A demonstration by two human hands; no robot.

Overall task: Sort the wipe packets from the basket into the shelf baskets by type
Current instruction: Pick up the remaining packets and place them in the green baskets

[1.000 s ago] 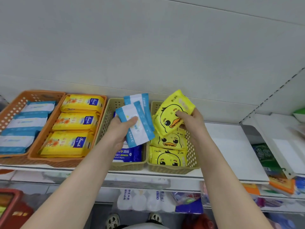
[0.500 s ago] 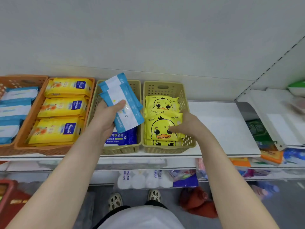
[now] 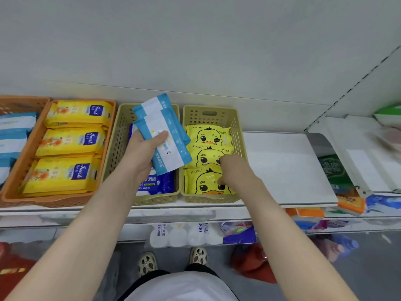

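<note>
My left hand (image 3: 141, 153) grips two blue-and-white wipe packets (image 3: 167, 135), held above the middle beige basket (image 3: 121, 135), which holds a dark blue alcohol wipes packet (image 3: 160, 183). My right hand (image 3: 234, 170) is down in the right beige basket (image 3: 209, 114), its fingertips resting on the yellow duck packets (image 3: 208, 137), which lie in a row of three. It grips none of them. An orange basket (image 3: 28, 148) to the left holds three yellow flower packets (image 3: 71, 141). Matching blue-and-white packets (image 3: 15, 127) lie in the far-left orange basket (image 3: 21, 103).
Bare white shelf (image 3: 282, 166) lies to the right of the duck basket. A tilted white divider (image 3: 351, 153) and green packs stand further right. Below the shelf are tissue rolls (image 3: 180, 234) and a red basket (image 3: 13, 268) at the lower left.
My right hand lowered the duck packet into the right beige basket and let go of it; it now rests on the row. My left hand kept its two packets.
</note>
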